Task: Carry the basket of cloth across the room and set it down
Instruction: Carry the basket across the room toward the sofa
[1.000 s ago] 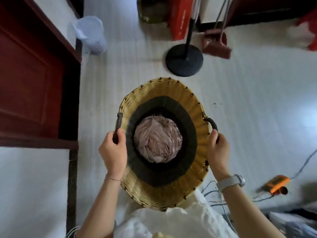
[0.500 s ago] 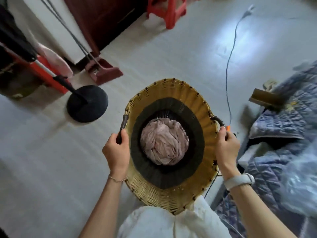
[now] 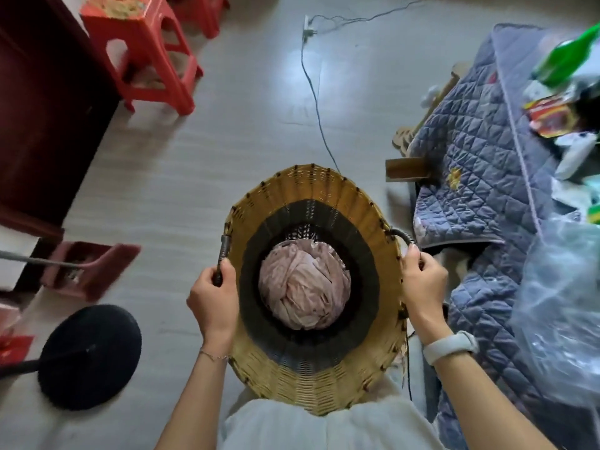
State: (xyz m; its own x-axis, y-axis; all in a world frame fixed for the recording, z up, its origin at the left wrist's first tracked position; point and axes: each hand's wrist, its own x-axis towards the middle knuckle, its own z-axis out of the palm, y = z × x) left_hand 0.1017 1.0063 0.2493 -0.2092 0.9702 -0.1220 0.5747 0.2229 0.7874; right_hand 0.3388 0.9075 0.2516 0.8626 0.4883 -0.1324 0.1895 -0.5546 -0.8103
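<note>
A round woven basket, tan with a dark band inside, hangs in front of my body above the floor. A bundle of pale pink cloth lies at its bottom. My left hand is closed around the dark handle on the basket's left rim. The handle on the right rim is gripped by my right hand, which wears a white wristband. The basket is level and I look straight down into it.
A blue quilted cover with clutter and a plastic bag lies close on the right. A cable runs across the grey floor ahead. Red stools and a dark red cabinet stand at left, a dustpan and a black round stand base lower left.
The view has swung to the right as I turn with the basket: the stand base and dustpan slid to the left, the quilted cover came in at right. Both hands keep their grip.
</note>
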